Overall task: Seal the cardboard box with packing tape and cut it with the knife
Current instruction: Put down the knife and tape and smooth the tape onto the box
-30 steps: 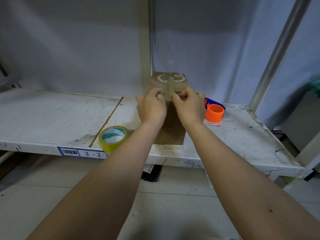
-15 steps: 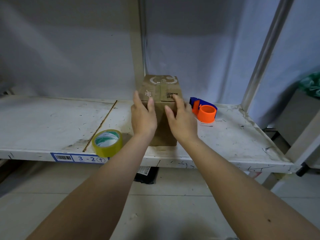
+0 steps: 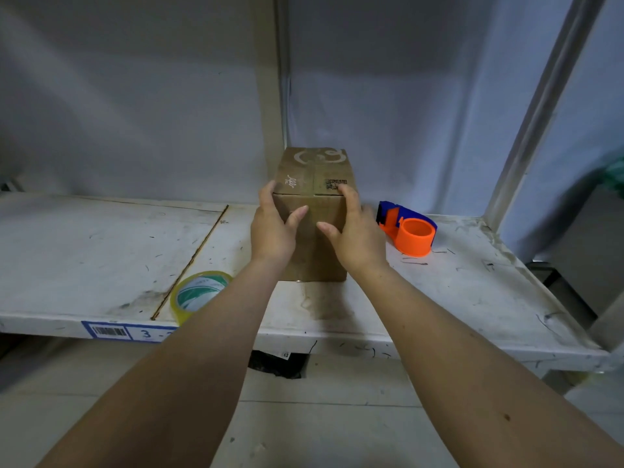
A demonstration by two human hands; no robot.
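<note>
We have the tall brown cardboard box (image 3: 314,211) standing upright on the scuffed white shelf (image 3: 101,251), our left hand (image 3: 272,228) and right hand (image 3: 354,231) clasping its two sides, fingers spread wide and thumbs on the near face. To do this well, we should keep the top flaps pressed flush while steadying it. The yellowish roll of clear packing tape (image 3: 197,293) lies near the shelf's front edge to the left, and the orange and blue tape dispenser (image 3: 407,231) sits just right of the box.

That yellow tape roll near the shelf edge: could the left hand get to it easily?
Probably yes. The tape roll lies flat at the shelf's front edge, just left of the left forearm, with nothing on top. The left hand would first have to let go of the cardboard box.
</note>
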